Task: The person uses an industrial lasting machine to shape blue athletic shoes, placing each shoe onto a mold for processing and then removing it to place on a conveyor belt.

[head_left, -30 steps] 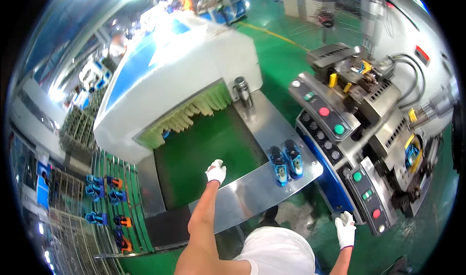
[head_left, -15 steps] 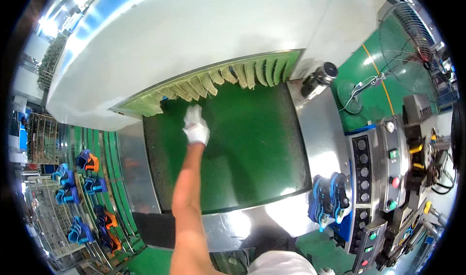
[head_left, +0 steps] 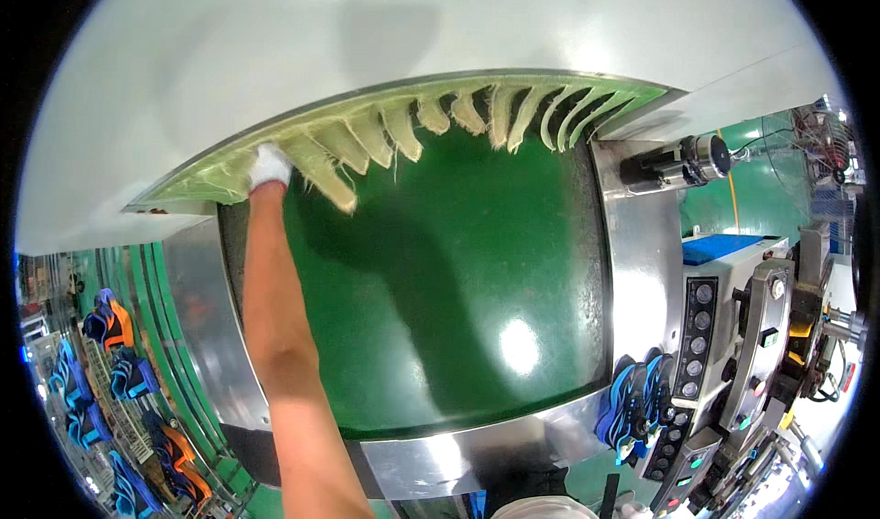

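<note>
My left hand (head_left: 270, 166), in a white glove, reaches in among the pale green fabric strips (head_left: 330, 180) at the left part of a machine's opening. The strips hide its fingers, so I cannot tell whether they hold anything. My bare forearm stretches over the green conveyor belt (head_left: 367, 345). By the lower edge is a small white shape that may be my gloved right hand (head_left: 634, 510); its fingers do not show.
A white machine housing (head_left: 275, 43) rises above the strips. Metal edges (head_left: 642, 244) frame the belt. Blue-and-black shoes (head_left: 632, 404) stand at the right, beside a control panel (head_left: 701, 336). A steel flask (head_left: 678, 163) lies farther back. More shoes (head_left: 115, 322) sit on racks at the left.
My left hand has moved forward and left, from over the belt into the fabric strips. The view has shifted closer to the opening.
</note>
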### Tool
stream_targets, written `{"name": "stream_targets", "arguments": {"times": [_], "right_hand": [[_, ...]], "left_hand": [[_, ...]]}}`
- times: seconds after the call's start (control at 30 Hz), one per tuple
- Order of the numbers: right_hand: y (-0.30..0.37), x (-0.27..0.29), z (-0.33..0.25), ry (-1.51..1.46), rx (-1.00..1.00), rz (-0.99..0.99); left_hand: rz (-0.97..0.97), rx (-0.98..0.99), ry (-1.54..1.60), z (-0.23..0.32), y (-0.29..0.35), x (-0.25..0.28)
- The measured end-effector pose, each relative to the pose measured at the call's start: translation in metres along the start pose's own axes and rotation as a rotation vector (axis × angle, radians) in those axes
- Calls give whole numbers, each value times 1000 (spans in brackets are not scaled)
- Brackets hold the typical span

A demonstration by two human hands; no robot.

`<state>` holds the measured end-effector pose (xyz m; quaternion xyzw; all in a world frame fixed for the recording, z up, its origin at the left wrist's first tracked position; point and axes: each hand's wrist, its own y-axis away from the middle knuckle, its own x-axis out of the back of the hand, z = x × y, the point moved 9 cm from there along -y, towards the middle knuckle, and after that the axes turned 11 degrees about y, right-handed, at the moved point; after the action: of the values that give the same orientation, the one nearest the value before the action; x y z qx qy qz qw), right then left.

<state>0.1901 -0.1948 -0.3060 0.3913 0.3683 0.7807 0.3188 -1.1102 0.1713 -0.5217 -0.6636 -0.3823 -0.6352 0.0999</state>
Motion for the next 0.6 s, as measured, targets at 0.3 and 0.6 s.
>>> {"name": "stream_targets", "arguments": {"times": [0.3,0.6], "right_hand": [[-36,161,-80,-957,-50,400],[100,413,-235,-587,673,789]], "left_hand": [[680,-364,1073,124,368,102],[-165,-882,1015,372,648,153]]}}
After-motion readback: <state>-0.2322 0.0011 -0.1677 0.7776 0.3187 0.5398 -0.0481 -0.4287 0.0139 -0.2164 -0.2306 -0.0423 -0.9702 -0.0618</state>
